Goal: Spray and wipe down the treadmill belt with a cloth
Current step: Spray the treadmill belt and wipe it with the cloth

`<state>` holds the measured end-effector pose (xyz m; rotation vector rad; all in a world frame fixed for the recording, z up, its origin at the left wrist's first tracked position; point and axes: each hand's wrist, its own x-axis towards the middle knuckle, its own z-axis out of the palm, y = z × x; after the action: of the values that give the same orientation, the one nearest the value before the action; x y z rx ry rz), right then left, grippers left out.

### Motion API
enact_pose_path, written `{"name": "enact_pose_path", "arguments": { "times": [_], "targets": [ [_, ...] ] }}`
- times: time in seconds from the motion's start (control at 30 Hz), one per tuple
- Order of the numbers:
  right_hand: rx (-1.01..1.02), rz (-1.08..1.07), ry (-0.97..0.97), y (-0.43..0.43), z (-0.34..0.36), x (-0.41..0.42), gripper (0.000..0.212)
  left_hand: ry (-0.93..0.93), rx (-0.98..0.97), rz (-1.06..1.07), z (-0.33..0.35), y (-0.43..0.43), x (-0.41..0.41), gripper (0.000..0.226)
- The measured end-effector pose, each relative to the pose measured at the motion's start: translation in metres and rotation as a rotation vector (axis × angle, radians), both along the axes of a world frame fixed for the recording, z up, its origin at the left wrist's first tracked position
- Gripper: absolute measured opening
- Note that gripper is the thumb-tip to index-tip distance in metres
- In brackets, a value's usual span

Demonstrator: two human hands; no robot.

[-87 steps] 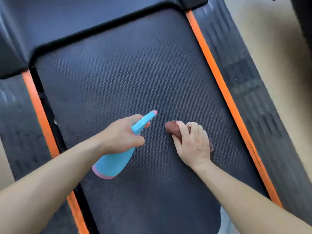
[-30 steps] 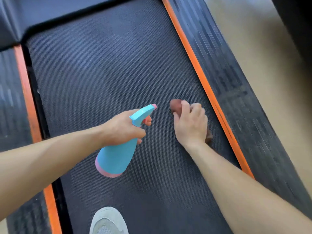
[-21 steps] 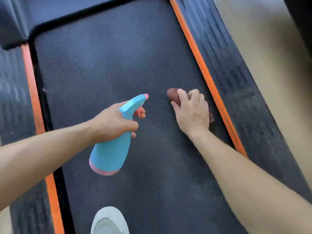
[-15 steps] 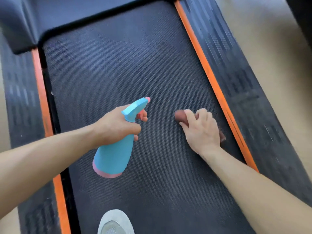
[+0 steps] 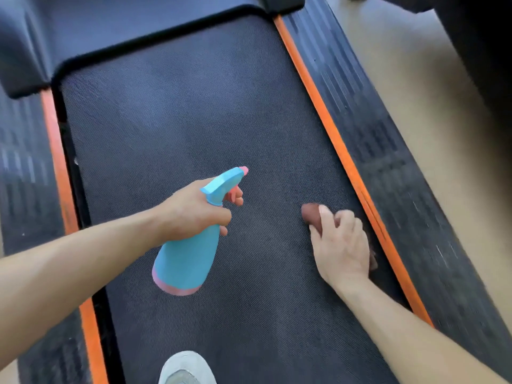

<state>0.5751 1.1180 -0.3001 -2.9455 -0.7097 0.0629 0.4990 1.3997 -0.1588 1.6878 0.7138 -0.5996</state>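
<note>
On the treadmill belt (image 5: 180, 120), the cloth (image 5: 309, 214) lies near the belt's right edge, gripped under the right hand (image 5: 340, 245). The spray bottle (image 5: 185, 261) hangs above the belt's middle in the left hand (image 5: 191, 214), with its nozzle toward the belt's far end. A shoe (image 5: 186, 370) stands on the belt's near end. The motor cover (image 5: 138, 29) borders the belt's far end.

Floor (image 5: 401, 87): beige and smooth, running along the right of the machine.
Right side rail (image 5: 388, 162): black and ribbed, with an orange stripe (image 5: 327, 126) along its inner edge.
Left side rail (image 5: 22, 167): same black, and it has its own orange band (image 5: 55, 151).
Motor hood (image 5: 110, 31): dark and curved, sitting across the top.
Top right corner: a dark shape (image 5: 487, 51), too blurred to name.
Light: soft, with a bluish sheen on the hood.
</note>
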Motion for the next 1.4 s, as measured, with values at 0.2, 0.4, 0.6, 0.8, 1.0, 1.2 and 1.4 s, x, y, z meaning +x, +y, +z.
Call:
{"name": "enact_pose_path", "arguments": {
  "times": [0.2, 0.4, 0.6, 0.8, 1.0, 1.2, 1.4],
  "targets": [
    [0.015, -0.048, -0.109, 0.067, 0.005, 0.064, 0.035, -0.025, 0.002, -0.033, -0.001, -0.002, -0.001, 0.042],
    [-0.011, -0.095, -0.132, 0.118, 0.012, 0.12, 0.033, 0.003, 0.005, -0.044, -0.009, 0.004, -0.011, 0.039],
    [0.007, -0.095, -0.096, -0.008, -0.004, 0.009, 0.044, 0.01, -0.019, -0.043, -0.005, 0.001, -0.001, 0.041],
    [0.086, -0.045, -0.088, 0.042, -0.009, 0.06, 0.042, -0.004, -0.023, -0.055, -0.01, -0.002, 0.005, 0.041],
    [0.113, -0.098, -0.017, 0.084, 0.0, 0.077, 0.048, 0.04, 0.001, -0.047, -0.01, 0.001, -0.001, 0.05],
    [0.112, 0.09, -0.048, 0.029, -0.01, 0.013, 0.055, 0.04, -0.003, 0.011, -0.01, 0.012, -0.001, 0.038],
    [0.144, 0.107, -0.077, 0.118, -0.017, 0.099, 0.046, 0.03, 0.01, 0.048, -0.014, 0.025, -0.005, 0.047]
  ]
}}
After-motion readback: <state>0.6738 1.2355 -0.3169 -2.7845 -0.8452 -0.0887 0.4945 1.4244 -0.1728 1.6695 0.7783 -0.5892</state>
